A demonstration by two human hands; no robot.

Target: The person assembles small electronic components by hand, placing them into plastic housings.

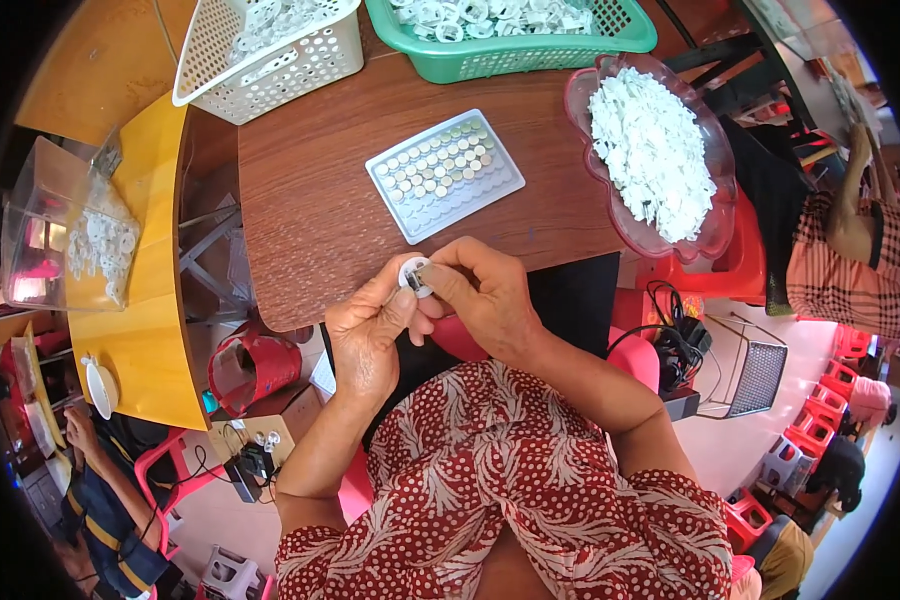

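My left hand (363, 340) is closed, its thumb and fingers pinching the edge of a small round white plastic piece (407, 268) with a dark and metallic centre. The thumb and bent fingers of my right hand (495, 305) press on the same piece from the right. Whether they also hold something smaller there is hidden. Both hands are just off the table's near edge, above my lap. Beyond them, a pale plastic tray (500, 172) lies on the brown table (305, 215), with rows of small silvery button cells (438, 165) in its far part.
At the back stand a white basket (300, 75) and a green basket (530, 62), both holding clear plastic parts. A red-rimmed bowl (722, 200) heaped with small white pieces (655, 150) sits at right. Left are a yellow table (135, 350), a clear box (45, 215) and a red bucket (270, 365).
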